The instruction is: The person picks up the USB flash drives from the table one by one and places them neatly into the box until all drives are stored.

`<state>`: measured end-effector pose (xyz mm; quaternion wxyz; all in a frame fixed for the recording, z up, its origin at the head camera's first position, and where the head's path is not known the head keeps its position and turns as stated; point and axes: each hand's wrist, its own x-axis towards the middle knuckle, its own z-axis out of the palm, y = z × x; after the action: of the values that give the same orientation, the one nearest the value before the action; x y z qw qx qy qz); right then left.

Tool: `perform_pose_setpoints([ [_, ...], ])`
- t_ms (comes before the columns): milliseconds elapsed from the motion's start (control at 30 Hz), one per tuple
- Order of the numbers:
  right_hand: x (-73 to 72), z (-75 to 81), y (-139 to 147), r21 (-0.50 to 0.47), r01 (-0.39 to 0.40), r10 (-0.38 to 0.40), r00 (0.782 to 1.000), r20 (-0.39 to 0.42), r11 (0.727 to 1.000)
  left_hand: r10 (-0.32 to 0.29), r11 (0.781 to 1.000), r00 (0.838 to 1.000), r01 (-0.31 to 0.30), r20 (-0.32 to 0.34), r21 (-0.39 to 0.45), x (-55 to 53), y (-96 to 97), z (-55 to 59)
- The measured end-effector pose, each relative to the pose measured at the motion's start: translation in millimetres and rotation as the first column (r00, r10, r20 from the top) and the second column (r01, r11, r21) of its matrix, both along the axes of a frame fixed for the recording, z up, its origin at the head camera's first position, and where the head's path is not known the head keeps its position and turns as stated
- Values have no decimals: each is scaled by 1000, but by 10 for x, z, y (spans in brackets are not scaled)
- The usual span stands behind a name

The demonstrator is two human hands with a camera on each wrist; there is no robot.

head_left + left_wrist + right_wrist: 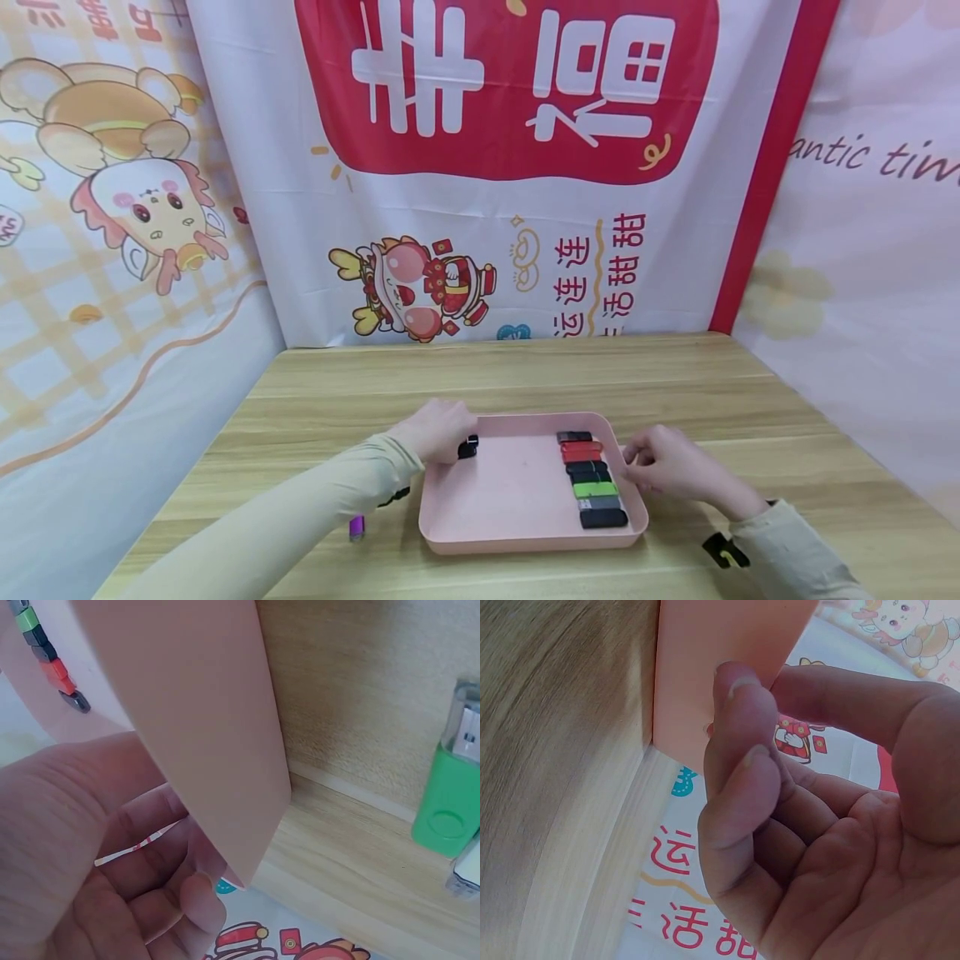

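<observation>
Head: a black stick (467, 450) shows beside the left hand (437, 428); near the right hand (671, 467), a row of sticks (595, 490) lies in the pink tray (525, 547). Left wrist: fingers bend, grasp unclear. Right wrist: fingers pinch the tray; uneven tugging could scatter the row.

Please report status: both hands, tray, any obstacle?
Left hand grips pink tray, left side. Right hand grips right side. Tray on table, row of USB drives inside. Purple drive left of tray, apparently not blocking.
</observation>
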<state>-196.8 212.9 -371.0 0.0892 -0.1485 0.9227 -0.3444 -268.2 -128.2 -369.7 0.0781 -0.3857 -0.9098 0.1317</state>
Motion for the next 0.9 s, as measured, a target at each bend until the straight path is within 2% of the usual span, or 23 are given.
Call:
perform_pose_setpoints([
  [333, -7, -17, 11, -11, -11, 11, 1000, -11, 1000, 1, 1000, 1000, -1, -22, 3, -1, -4, -10],
  [433, -15, -23, 8, -9, -12, 11, 1000, -14, 1000, 35, 999, 999, -35, 14, 17, 11, -16, 28],
  [533, -20, -32, -5, -14, -17, 16, 1000, -5, 1000, 71, 994, 994, -77, 78, 81, 45, -60, 121],
  [633, -20, -40, -8, -17, -24, 24, 1000, 3, 1000, 94, 975, 980, -126, 176, 181, 97, -133, 269],
  [733, -13, -43, -4, -20, -20, 20, 1000, 12, 1000, 109, 944, 957, -185, 269, 273, 159, -250, 423],
  [800, -7, -36, -6, -21, -6, 7, 1000, 21, 1000, 120, 922, 944, -221, 307, 318, 201, -360, 504],
  [900, 3, -18, -15, -12, 10, -10, 1000, 27, 1000, 139, 888, 932, -267, 336, 375, 268, -542, 566],
])
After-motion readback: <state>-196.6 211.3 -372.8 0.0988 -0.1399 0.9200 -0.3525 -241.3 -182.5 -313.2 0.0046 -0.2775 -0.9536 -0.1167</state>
